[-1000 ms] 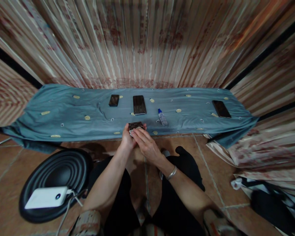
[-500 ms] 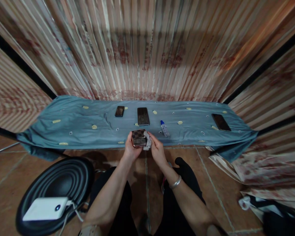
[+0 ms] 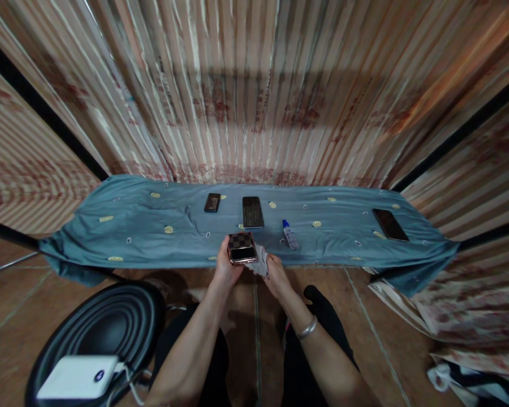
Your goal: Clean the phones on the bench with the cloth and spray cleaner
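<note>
Just in front of the table's near edge, my left hand (image 3: 228, 265) is closed around a folded flip phone (image 3: 241, 247) with a brown checkered cover and a dark glossy strip. A grey cloth (image 3: 261, 261) is pinched in the fingers of my right hand (image 3: 276, 276), its free end against the phone's right side. Beyond them a dark smartphone (image 3: 253, 212) lies on the cloth-covered table, with a smaller dark phone (image 3: 212, 202) to its left. A clear bottle with a blue cap (image 3: 290, 234) lies on its side to the right.
Another dark phone (image 3: 390, 224) rests at the right end of the blue patterned tablecloth (image 3: 186, 240). At lower left, a white power bank (image 3: 78, 377) with a cable sits on a round black stool (image 3: 148, 305). Striped curtains (image 3: 246, 102) hang behind; black poles flank the table.
My right hand has drawn the cloth down and to the right, from the phone's face to its edge, uncovering more of it. The whole view has shifted slightly.
</note>
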A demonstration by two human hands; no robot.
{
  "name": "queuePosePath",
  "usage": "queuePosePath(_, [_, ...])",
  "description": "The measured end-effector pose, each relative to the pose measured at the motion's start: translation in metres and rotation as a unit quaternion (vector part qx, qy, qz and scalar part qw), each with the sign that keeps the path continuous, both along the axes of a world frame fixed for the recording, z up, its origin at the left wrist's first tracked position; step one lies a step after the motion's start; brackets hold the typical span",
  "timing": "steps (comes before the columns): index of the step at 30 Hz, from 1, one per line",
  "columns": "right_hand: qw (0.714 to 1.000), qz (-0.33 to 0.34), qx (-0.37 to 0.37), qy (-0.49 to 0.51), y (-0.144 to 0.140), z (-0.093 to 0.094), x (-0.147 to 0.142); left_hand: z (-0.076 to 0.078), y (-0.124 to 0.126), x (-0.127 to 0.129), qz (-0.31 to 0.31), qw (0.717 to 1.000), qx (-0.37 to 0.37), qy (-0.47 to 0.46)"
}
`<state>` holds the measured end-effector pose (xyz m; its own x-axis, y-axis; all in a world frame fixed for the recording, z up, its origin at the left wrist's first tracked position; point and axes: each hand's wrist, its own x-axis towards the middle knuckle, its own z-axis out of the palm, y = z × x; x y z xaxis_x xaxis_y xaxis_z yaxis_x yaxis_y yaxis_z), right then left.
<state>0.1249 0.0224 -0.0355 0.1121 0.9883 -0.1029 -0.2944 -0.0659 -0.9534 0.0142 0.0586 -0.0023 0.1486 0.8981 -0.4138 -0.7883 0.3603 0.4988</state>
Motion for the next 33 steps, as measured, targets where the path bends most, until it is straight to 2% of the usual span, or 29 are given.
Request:
queuePosePath(4, [0.998,0.006,-0.043,0.052,0.003,0.01,0.007,0.0,0.008,0.007,-0.001,1.0,0.005,0.009])
queuePosePath(7, [0.993,-0.015,-0.078,0.085,0.009,0.014,0.011,0.0,0.016,0.015,-0.003,1.0,-0.008,0.026])
queuePosePath(13, [0.99,-0.05,-0.098,0.086,0.028,0.015,0.019,-0.001,0.032,0.03,0.007,0.999,0.025,0.023])
queuePosePath(21, [0.995,-0.07,-0.061,0.042,0.054,0.015,0.029,-0.011,0.046,0.036,0.09,0.989,0.108,0.052])
queuePosePath(26, [0.997,-0.07,-0.032,-0.006,0.068,0.012,0.031,-0.024,0.049,0.034,0.136,0.981,0.092,0.104])
queuePosePath(33, [0.992,-0.045,0.011,-0.119,0.08,0.01,0.039,-0.038,0.052,0.035,0.127,0.97,0.126,0.166])
